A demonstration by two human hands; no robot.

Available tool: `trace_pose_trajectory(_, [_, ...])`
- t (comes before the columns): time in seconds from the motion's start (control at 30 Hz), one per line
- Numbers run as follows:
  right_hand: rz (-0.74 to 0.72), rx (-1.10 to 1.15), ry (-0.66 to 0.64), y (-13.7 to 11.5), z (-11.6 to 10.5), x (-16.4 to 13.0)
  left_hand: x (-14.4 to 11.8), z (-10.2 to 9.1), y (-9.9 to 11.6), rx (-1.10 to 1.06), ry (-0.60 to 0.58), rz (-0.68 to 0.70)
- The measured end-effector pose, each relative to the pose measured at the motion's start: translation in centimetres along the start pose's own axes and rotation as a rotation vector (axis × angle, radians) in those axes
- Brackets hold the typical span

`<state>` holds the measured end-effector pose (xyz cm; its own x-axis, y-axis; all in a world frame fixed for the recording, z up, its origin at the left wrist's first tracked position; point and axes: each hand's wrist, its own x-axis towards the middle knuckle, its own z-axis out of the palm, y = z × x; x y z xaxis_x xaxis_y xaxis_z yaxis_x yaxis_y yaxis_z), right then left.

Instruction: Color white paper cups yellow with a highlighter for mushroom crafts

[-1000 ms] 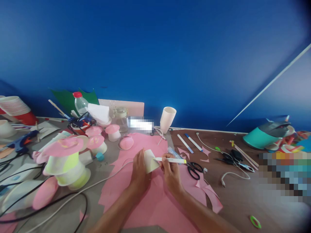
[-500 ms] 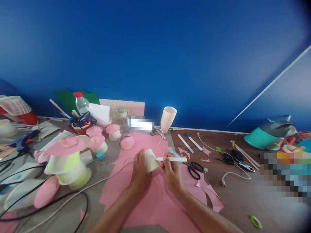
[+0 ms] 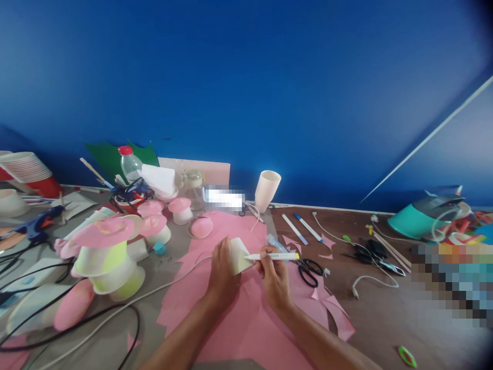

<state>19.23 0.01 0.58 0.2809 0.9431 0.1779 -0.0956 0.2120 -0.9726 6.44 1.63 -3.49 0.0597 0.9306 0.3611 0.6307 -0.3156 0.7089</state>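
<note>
My left hand [image 3: 224, 270] is wrapped round a small white paper cup [image 3: 238, 253], tipped on its side above the pink paper [image 3: 231, 329]. Pale yellow colour shows on part of the cup. Between the fingers of my right hand [image 3: 272, 275] is a white marker with a yellow end [image 3: 283, 256]. Its tip points left and meets the cup's side or lies very close to it. Black-handled scissors [image 3: 309, 272] rest just right of my right hand, and a clear plastic piece [image 3: 278, 244] lies behind it.
Pink-topped cups [image 3: 106, 241] crowd the left side, among black cables and a blue glue gun [image 3: 33, 226]. A tall white cup [image 3: 267, 191] stands by the wall. Two markers [image 3: 308, 227], paper scraps and a white cable [image 3: 375, 277] lie right. A teal container [image 3: 410, 221] sits far right.
The marker has shifted very slightly right and down with my right hand. My left hand keeps its hold on the cup. The view has moved a little.
</note>
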Motion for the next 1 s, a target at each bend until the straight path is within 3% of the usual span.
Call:
trace_pose_trajectory(0.53, [-0.076, -0.093, -0.031, 0.30, -0.13, -0.09, -0.09, 0.24, -0.09, 0.025, 0.037, 0.036])
trace_pose_trajectory(0.8, [0.025, 0.067, 0.022, 0.47, -0.15, 0.24, -0.07, -0.04, 0.17, 0.021, 0.009, 0.041])
trace_pose_trajectory(1.0, [-0.037, 0.017, -0.036, 0.39, -0.13, -0.09, -0.03, 0.12, 0.12, 0.031, 0.030, 0.035])
